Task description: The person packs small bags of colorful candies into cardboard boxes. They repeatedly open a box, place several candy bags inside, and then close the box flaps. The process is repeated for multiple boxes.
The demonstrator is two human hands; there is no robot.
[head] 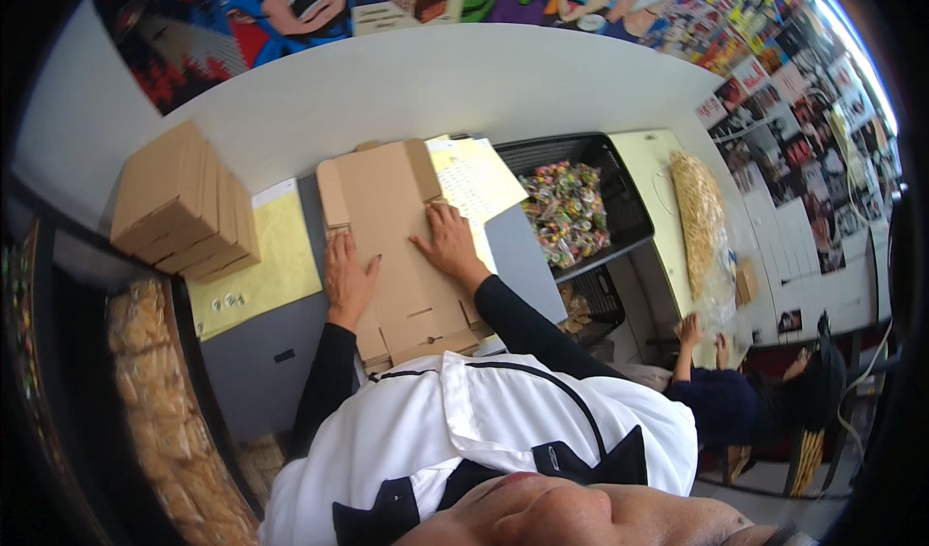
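A die-cut cardboard box blank (395, 256) lies unfolded on the grey table before me, its far side flaps raised. My left hand (350, 276) rests on the blank's left edge, fingers by the fold of the left flap, thumb apart. On the right edge, near the fold of the other flap, my right hand (451, 245) presses with its fingers spread a little. Neither hand is closed around anything. More cardboard layers show beneath the near end of the blank. Printed yellow and white sheets (472, 183) lie just right of it.
Cardboard boxes (178, 198) are stacked at the left on a yellow sheet (279, 256). A black plastic crate (630, 205) at the right holds wrapped sweets (570, 212). Beyond it, a co-worker (726, 401) reaches toward a clear bag of yellowish food (693, 212). Bagged goods (160, 379) fill a container at lower left.
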